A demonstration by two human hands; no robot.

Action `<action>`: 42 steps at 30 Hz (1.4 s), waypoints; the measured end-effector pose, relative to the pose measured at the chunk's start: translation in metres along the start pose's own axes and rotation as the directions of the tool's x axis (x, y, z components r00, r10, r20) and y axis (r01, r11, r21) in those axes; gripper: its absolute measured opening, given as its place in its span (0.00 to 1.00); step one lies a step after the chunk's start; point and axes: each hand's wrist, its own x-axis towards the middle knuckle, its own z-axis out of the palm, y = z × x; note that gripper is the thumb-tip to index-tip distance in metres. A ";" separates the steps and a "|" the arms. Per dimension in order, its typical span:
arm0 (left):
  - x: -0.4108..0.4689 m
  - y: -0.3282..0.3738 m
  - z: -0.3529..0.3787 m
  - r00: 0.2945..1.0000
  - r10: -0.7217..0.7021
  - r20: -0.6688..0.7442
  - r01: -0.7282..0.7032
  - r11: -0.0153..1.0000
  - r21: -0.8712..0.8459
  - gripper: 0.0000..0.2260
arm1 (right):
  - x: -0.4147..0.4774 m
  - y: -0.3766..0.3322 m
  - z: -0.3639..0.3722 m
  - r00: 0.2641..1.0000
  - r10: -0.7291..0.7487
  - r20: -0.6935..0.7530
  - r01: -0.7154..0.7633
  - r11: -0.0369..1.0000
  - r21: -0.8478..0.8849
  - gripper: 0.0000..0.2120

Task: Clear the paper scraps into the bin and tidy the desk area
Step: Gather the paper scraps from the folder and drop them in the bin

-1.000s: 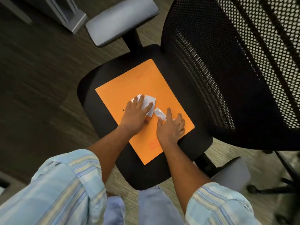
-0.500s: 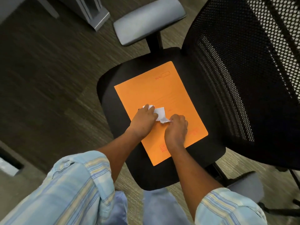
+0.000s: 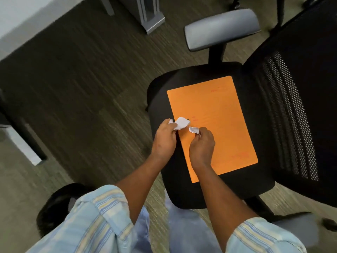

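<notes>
**Scraps gripped over the folder**

While both hands hover above the orange folder [image 3: 218,125] on the chair seat [image 3: 255,183], the left hand [image 3: 165,138] pinches the larger paper scrap [image 3: 181,123] at its 1 o'clock; the right hand [image 3: 202,143] grips the smaller scrap [image 3: 193,130] at its 11 o'clock.

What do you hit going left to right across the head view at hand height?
Dark striped carpet floor → left hand gripping a white crumpled paper scrap → right hand pinching a smaller white paper scrap → flat orange paper envelope → black mesh chair backrest.
</notes>
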 end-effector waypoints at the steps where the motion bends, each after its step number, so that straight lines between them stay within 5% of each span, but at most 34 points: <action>1: -0.006 -0.006 -0.003 0.999 -0.045 -0.023 0.045 0.999 -0.006 0.13 | -0.004 -0.005 0.004 0.999 -0.033 0.014 0.033 0.999 0.013 0.11; 10: -0.076 -0.061 -0.046 0.915 -0.324 -0.242 0.284 0.941 -0.186 0.13 | -0.064 -0.050 0.053 0.968 -0.183 0.170 0.166 0.980 0.109 0.08; 16: -0.122 -0.122 -0.080 0.714 -0.604 -0.353 0.468 0.788 -0.401 0.11 | -0.117 -0.078 0.094 0.935 -0.160 0.315 0.123 0.983 0.135 0.08; 27: -0.237 -0.261 -0.133 0.434 -0.844 -0.316 0.618 0.534 -0.577 0.08 | -0.247 -0.120 0.192 0.729 -0.203 0.654 0.248 0.968 0.025 0.08; 42: -0.360 -0.418 -0.165 0.067 -0.978 -0.195 0.685 0.187 -0.704 0.09 | -0.405 -0.134 0.308 0.436 -0.233 0.869 0.531 0.846 -0.039 0.08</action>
